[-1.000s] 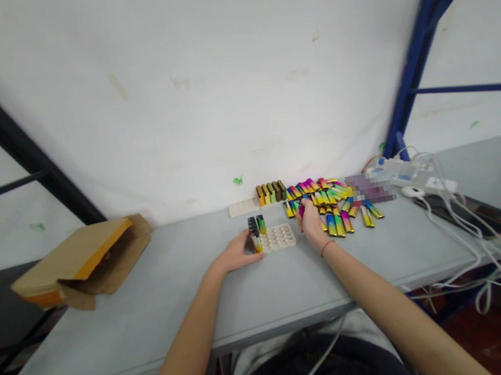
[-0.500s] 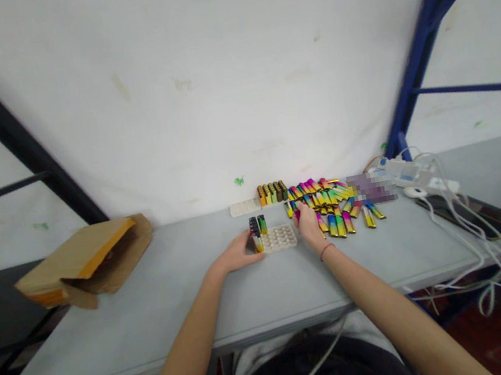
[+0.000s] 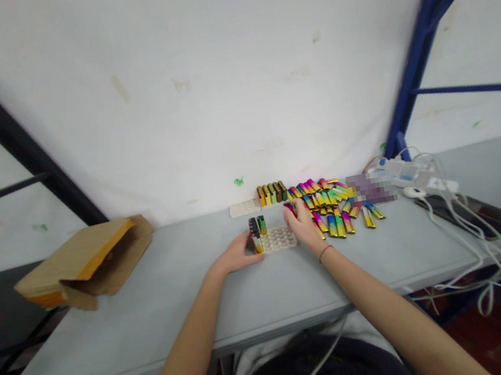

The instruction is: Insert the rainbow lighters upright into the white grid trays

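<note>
A white tray with rows of round holes (image 3: 281,238) lies in front of me, with several black-topped lighters (image 3: 254,227) upright along its left side and a green one (image 3: 262,225) beside them. My left hand (image 3: 239,253) grips the tray's left end, thumb along the front, fingers behind. My right hand (image 3: 301,222), closed in a pinch, holds a magenta lighter (image 3: 289,208) just above the tray's right end. Right of it, many shiny rainbow-and-gold lighters (image 3: 336,225) lie in a loose spread. My fingers partly hide the held one.
Behind the tray stand a block of upright lighters (image 3: 272,194) and another white tray (image 3: 244,208), near the wall. An open cardboard box (image 3: 84,262) lies left. A power strip (image 3: 416,174) and tangled white cables (image 3: 458,209) occupy the right. A pixelated purple patch (image 3: 371,188) borders the lighters.
My right hand has moved slightly left from the loose lighters toward the tray's right end, bringing the magenta lighter with it. My left hand has stayed on the tray.
</note>
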Action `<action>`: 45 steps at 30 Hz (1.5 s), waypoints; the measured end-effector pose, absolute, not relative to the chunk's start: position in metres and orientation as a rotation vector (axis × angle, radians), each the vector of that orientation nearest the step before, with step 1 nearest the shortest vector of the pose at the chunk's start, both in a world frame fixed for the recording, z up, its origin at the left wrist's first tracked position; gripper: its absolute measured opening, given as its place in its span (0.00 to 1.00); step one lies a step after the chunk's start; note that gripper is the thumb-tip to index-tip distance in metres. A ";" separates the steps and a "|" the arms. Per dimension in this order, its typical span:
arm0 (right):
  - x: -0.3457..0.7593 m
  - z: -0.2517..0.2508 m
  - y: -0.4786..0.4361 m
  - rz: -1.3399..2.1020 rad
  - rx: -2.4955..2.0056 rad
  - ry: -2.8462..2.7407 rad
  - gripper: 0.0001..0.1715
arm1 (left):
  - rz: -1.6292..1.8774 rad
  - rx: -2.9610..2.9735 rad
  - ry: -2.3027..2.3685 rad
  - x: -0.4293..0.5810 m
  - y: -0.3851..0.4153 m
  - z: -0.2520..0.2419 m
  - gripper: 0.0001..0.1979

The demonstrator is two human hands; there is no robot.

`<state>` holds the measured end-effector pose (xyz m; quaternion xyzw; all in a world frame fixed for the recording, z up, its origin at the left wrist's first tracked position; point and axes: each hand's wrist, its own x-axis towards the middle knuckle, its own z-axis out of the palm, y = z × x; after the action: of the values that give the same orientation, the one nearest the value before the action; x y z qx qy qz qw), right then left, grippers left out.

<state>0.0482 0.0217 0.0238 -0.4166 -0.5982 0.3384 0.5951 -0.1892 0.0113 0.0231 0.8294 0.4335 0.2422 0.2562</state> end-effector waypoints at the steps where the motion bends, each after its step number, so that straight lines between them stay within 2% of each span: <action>1: 0.047 0.026 0.019 0.750 -0.945 -1.417 0.17 | 0.664 2.246 1.168 -0.189 0.011 0.023 0.35; 6: 0.043 0.031 0.017 0.519 -0.871 -1.574 0.15 | 0.686 2.228 1.116 -0.188 0.011 0.024 0.35; 10: 0.040 0.023 0.021 0.633 -0.920 -1.551 0.18 | 0.659 2.230 1.146 -0.188 0.011 0.024 0.36; 14: 0.037 0.019 0.019 0.622 -0.899 -1.655 0.16 | 0.670 2.236 1.160 -0.188 0.010 0.025 0.36; 18: 0.036 0.019 0.015 0.482 -1.000 -1.809 0.17 | 0.664 2.242 1.158 -0.188 0.011 0.025 0.35; 22: 0.037 0.022 0.012 0.270 -1.029 -1.996 0.14 | 0.673 2.252 1.162 -0.188 0.012 0.023 0.35; 28: 0.036 0.030 0.008 0.024 -1.003 -2.143 0.26 | 0.664 2.248 1.162 -0.189 0.012 0.023 0.35; 37: 0.088 0.040 0.023 -0.118 -1.945 -1.662 0.18 | 0.636 2.255 1.199 -0.190 0.013 0.022 0.37; 45: 0.094 0.034 0.030 -0.059 -2.126 -1.697 0.19 | 0.630 2.264 1.209 -0.188 0.011 0.025 0.36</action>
<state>0.0939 0.0302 0.0338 -0.7642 -0.6099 -0.0212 0.2087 -0.1883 0.0106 0.0251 0.8301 0.4434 0.2310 0.2467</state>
